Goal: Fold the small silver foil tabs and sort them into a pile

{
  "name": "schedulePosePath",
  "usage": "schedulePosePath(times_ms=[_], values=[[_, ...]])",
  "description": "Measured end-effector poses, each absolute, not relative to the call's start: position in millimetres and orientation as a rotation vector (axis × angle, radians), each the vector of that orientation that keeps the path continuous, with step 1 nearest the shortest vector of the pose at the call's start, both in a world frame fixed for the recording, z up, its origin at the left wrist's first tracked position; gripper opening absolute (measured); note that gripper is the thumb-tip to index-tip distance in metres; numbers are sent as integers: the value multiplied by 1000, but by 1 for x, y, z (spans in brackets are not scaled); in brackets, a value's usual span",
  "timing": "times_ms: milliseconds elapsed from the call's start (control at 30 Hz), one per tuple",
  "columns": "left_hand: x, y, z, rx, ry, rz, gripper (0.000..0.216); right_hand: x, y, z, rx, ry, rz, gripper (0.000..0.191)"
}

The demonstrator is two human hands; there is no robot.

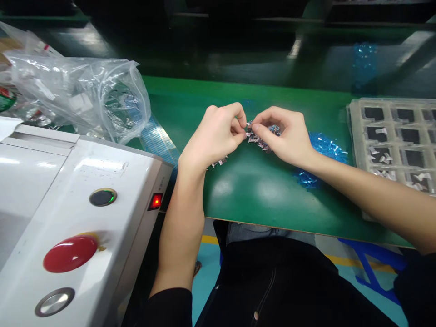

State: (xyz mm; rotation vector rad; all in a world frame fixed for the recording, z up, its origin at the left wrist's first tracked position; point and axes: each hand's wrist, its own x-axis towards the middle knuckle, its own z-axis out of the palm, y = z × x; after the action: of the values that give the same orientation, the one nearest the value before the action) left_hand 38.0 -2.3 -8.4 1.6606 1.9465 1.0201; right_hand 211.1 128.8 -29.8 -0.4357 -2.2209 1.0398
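Observation:
My left hand (220, 131) and my right hand (286, 136) meet over the green table, fingertips almost touching. Both are closed in a pinch. Whatever is between the fingertips is too small to make out. Just under and behind the fingers lies a heap of small silvery parts (260, 144), partly covered by my right hand. A few more small silvery pieces (220, 162) show beside my left wrist. To the right, partly behind my right forearm, is a pile of shiny blue film strips (327, 147).
A compartment tray (356, 131) with small pieces in some pockets stands at the right. On the left is a white machine (132, 181) with a red button (70, 253) and a lit red switch (156, 201). Behind it lie a clear plastic bag (85, 91) and a blue patterned strip (158, 141).

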Motion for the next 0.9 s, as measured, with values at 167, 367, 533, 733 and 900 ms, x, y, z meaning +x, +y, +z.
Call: schedulePosePath(times_ms=[167,367,533,733,900], values=[[37,-2,-12,1671,1919,1082,17,210,129,-31,-427,-2228,1054,19],[39,-1,-8,1626,1924,1082,16,210,128,-33,-431,-2243,1071,17],[40,-2,-5,1601,1929,1056,16,210,130,-35,-435,-2261,1042,15],[41,-1,-4,1595,1911,1029,17,211,135,-34,-338,-2291,1124,26],[38,-4,1,1638,1942,1017,22,212,137,-30,-312,-2355,1074,24]])
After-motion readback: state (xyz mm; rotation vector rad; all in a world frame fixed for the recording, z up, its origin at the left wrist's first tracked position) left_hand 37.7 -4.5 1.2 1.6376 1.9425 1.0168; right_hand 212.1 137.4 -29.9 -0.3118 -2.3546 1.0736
